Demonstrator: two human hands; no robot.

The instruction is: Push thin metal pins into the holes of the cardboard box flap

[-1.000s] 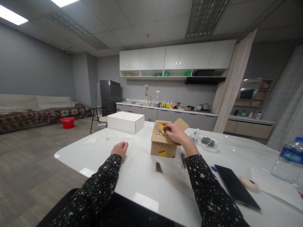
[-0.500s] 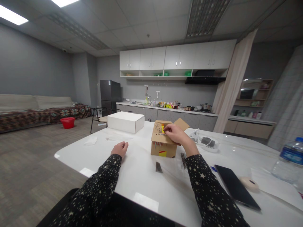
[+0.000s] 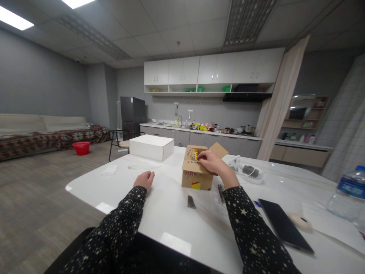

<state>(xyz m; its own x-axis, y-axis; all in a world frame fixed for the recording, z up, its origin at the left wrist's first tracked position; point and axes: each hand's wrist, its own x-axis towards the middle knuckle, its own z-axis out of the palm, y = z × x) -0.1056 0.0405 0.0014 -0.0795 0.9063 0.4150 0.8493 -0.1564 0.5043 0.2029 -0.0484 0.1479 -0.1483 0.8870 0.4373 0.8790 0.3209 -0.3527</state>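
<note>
A brown cardboard box (image 3: 196,182) stands on the white table, one flap raised at its right. Small round metal heads (image 3: 189,153) dot its top, and thin metal shanks hang below the top's front edge. My right hand (image 3: 212,161) rests over the top with fingertips pinched close to the surface; what they hold is too small to make out. A little bundle of thin metal nails or screws (image 3: 191,202) lies in front of the box. More thin metal pieces (image 3: 220,193) lie beside my right sleeve. My left hand (image 3: 144,180) is loosely closed on the table, nothing visible in it.
Behind my left hand are a white box (image 3: 151,147), a crumpled tissue (image 3: 109,170) and clear plastic strips. To the right are a white device with a cable (image 3: 252,174), a black tablet (image 3: 285,224), a beige round object (image 3: 300,222) and a water bottle (image 3: 348,194).
My right hand's fingertips have shifted very slightly over the box top. My left hand and the things on the table stay where they were.
</note>
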